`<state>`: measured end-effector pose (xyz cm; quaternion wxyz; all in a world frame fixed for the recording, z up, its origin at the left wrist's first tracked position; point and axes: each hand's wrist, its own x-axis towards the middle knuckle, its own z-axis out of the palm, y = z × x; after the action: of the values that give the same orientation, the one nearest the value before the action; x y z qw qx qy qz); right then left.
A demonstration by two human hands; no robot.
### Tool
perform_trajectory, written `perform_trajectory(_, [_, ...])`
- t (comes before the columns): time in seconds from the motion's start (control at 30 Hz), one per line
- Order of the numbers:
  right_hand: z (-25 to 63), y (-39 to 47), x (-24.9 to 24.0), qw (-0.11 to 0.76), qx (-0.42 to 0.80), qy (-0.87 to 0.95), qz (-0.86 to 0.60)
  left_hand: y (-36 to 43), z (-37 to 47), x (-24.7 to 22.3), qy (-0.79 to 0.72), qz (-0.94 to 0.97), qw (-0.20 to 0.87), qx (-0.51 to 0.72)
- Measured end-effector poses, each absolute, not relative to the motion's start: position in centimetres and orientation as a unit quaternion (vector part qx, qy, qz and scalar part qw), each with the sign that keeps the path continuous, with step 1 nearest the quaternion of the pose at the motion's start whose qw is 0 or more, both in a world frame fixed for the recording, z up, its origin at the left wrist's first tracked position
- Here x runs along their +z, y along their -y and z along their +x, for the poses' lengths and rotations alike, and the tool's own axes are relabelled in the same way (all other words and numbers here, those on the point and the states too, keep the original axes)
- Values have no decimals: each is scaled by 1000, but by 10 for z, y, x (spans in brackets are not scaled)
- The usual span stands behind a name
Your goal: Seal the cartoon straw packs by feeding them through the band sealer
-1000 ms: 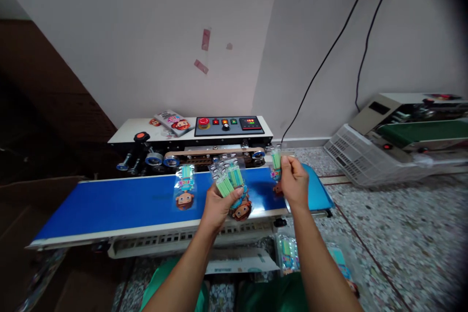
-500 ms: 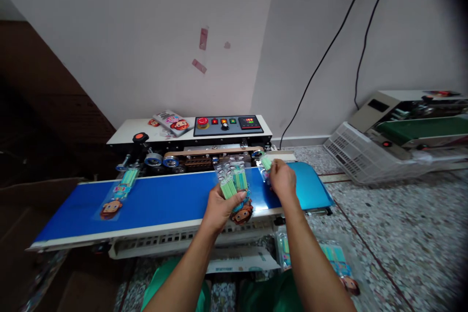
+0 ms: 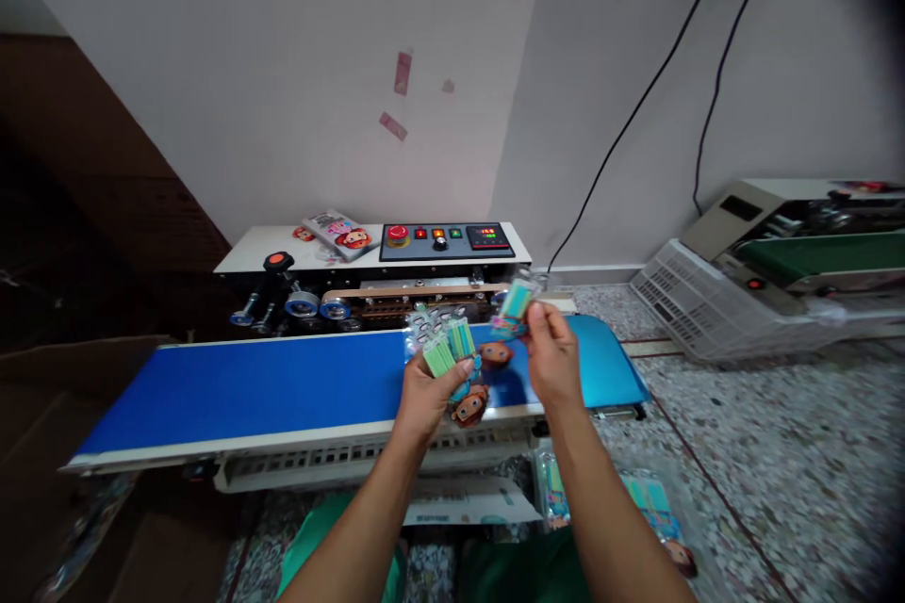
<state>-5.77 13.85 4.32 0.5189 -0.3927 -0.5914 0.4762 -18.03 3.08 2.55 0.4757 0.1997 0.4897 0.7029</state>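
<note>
My left hand is closed around a fanned bunch of clear plastic packets, which show pale green sticks and a brown-haired cartoon head. To its right, my right hand pinches a single clear packet by its side, tilted in front of the machine's rollers. The sticks and a cartoon head show on it too. Both hands are above the blue conveyor belt of a band sealing machine, near its right end.
The sealer's control panel has a red stop button and lit digits. A printed pack lies on its housing. More packets lie at lower right by my forearm. A second machine stands in a white crate. A cardboard box sits at lower left.
My right hand has lifted and turned its packet more upright, so more of it shows. The packet at the belt's left end is gone from view. My left hand has barely moved.
</note>
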Motion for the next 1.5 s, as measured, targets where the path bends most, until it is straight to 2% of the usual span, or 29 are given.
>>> perform_trajectory(0.1, [-29,-163,39,516,353,618,-476,-30,-184,24,-506,187,458,707])
perform_trajectory(0.27, [-4,-189,23,331,122,696,-626,-29,-185,27,-482,193,473,712])
perform_trajectory(0.37, [-16,-188,19,226,78,696,-677,-28,-183,29,-478,195,482,708])
perform_trajectory(0.47, [-36,-185,17,182,74,698,-688,-28,-181,30,-483,192,488,701])
perform_trajectory(0.57, [-50,-183,15,202,100,719,-657,-28,-182,29,-483,187,487,703])
perform_trajectory(0.7, [-58,-173,19,334,178,751,-541,-28,-183,27,-476,192,478,713])
perform_trajectory(0.77, [-58,-161,26,389,309,734,-464,-29,-183,28,-474,192,469,721])
perform_trajectory(0.87, [-61,-141,39,373,527,688,-333,-30,-182,30,-471,191,457,730])
perform_trajectory(0.93, [-66,-130,44,375,574,666,-294,-31,-181,31,-467,186,454,736])
perform_trajectory(1.13, [-74,-121,48,490,475,632,-366,-33,-180,28,-468,176,449,740])
perform_trajectory(1.27, [-55,-137,48,520,317,655,-448,-32,-182,28,-478,179,449,733])
perform_trajectory(1.33, [-39,-151,46,487,218,676,-508,-31,-183,28,-478,178,459,728])
perform_trajectory(1.4, [-24,-166,41,406,137,691,-583,-30,-182,29,-479,182,469,720])
perform_trajectory(1.5, [-14,-181,32,282,77,691,-661,-29,-182,29,-478,192,478,712])
